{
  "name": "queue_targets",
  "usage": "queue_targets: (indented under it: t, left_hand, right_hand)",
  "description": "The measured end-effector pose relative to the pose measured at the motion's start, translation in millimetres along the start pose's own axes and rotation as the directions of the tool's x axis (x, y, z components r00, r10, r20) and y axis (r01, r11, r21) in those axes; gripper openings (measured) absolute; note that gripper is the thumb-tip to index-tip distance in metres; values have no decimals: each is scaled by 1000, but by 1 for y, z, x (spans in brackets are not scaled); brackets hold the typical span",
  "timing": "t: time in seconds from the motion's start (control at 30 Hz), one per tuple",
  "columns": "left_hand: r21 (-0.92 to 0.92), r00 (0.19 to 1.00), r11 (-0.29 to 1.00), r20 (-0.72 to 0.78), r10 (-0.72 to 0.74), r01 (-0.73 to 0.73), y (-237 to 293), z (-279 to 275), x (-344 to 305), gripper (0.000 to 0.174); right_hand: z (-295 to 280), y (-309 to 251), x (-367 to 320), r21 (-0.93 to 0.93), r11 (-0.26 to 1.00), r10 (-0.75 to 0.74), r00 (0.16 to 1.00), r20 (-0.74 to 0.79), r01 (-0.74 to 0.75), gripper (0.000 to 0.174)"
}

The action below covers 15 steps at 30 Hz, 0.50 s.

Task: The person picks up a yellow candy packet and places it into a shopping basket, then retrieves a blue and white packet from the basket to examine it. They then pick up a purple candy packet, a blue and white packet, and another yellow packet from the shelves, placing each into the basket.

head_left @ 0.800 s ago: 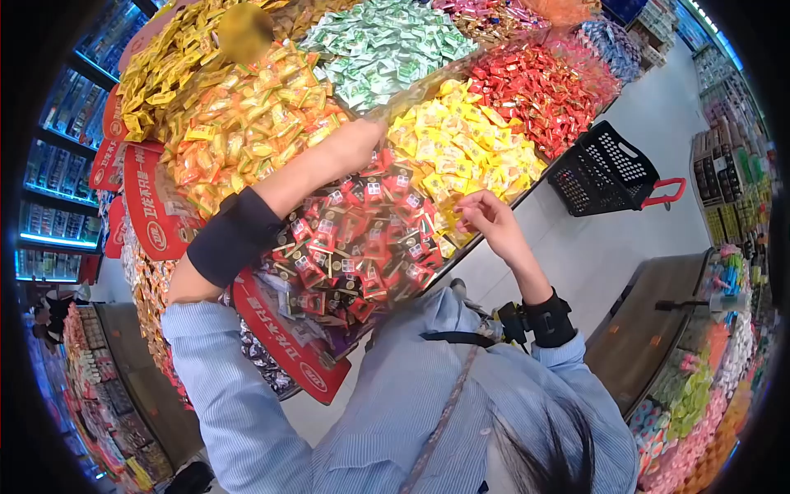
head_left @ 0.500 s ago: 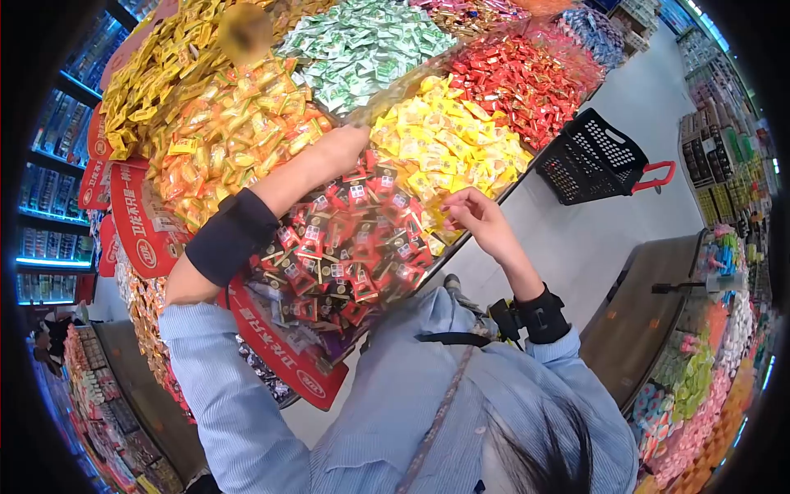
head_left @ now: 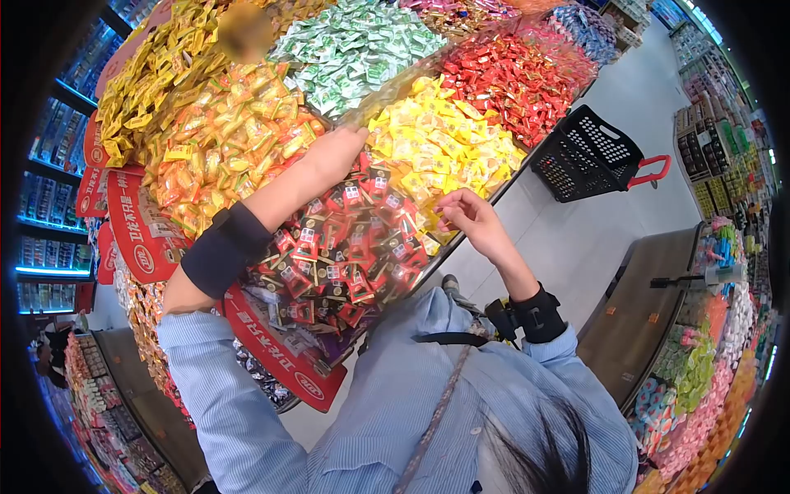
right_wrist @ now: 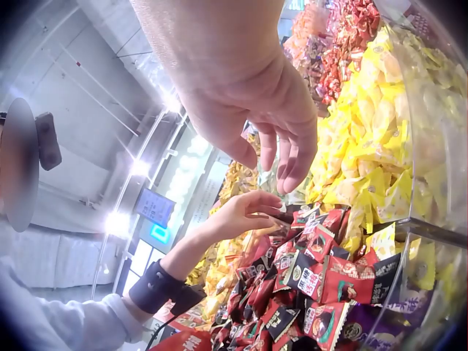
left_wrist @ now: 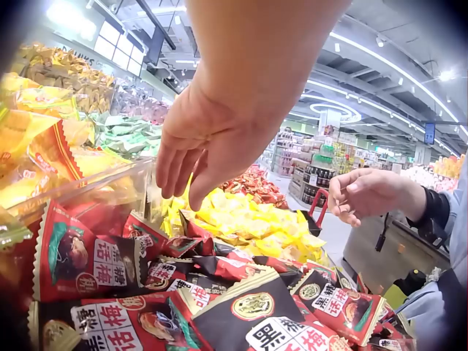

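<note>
My left hand (head_left: pixel 337 155) reaches across to the divider between the red-and-black wrapped candies (head_left: pixel 350 239) and the yellow wrapped candies (head_left: pixel 444 148). In the left wrist view its fingers (left_wrist: pixel 172 170) hang loosely bent, with nothing seen between them and the thumb. Over the near edge of the yellow candies is my right hand (head_left: pixel 476 221), its fingers relaxed and holding nothing visible. The right wrist view shows this hand (right_wrist: pixel 252 117) above the heap, with the left hand (right_wrist: pixel 245 217) beyond. Close below the left hand lie red-and-black candy packets (left_wrist: pixel 252 311).
Orange-yellow candies (head_left: pixel 234 136), green-and-white candies (head_left: pixel 354 53) and red candies (head_left: pixel 514 82) fill neighbouring bins. Red printed signs (head_left: pixel 284 350) line the left edge. A black shopping basket (head_left: pixel 586 156) with a red handle stands on the floor at right. Clear plastic walls (right_wrist: pixel 435 146) separate bins.
The head view has shifted slightly, so the bins and basket appear farther left. Both hands keep nearly the same places over the candies, with nothing taken up.
</note>
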State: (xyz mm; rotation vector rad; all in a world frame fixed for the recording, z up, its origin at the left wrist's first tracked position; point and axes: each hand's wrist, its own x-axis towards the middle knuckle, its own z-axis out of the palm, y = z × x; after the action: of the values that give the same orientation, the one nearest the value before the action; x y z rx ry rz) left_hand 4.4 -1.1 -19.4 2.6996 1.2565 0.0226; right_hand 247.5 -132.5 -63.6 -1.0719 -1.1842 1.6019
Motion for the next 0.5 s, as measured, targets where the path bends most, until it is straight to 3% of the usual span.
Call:
queue_targets:
  t: [0.1,0.17,0.23,0.27,0.3,0.33,0.4,0.43,0.5]
  left_hand:
    - [-14,1000,1000,7,-7,7,-1,2,0,34]
    - [-24,995,998,-71,64,-66,-3,4,0,32]
    - [-32,998,999,-71,0,-2,13,-7,-1,28]
    - [10,993,998,-96,67,-67,22,-12,21,24]
    - [-46,995,999,-101,2,-7,31,-19,-5,22]
    - [9,969,997,-234,81,-81,34,-13,-7,21]
    - [35,967,991,-220,132,-128,52,-23,-12,23]
    - [-13,974,993,-194,116,-121,60,-26,-13,22]
    - [-77,960,982,-234,152,-174,75,-30,-13,21]
  right_hand:
    - [-2,5,-1,53,999,-6,1000,15,5,14]
    - [-3,8,-3,46,999,-28,1000,1,28,14]
    - [-6,13,-4,-51,998,-28,999,-29,27,14]
    - [-21,3,-9,-65,997,-40,997,-71,35,13]
    - [-10,14,-8,-107,994,-27,999,-37,22,12]
    - [-12,19,-9,-81,996,-36,998,-50,32,12]
    - [-18,33,-10,85,992,-91,995,-50,95,11]
    - [-17,18,-17,1,999,-53,995,-81,54,10]
    - [-21,30,-17,32,998,-58,990,-132,63,10]
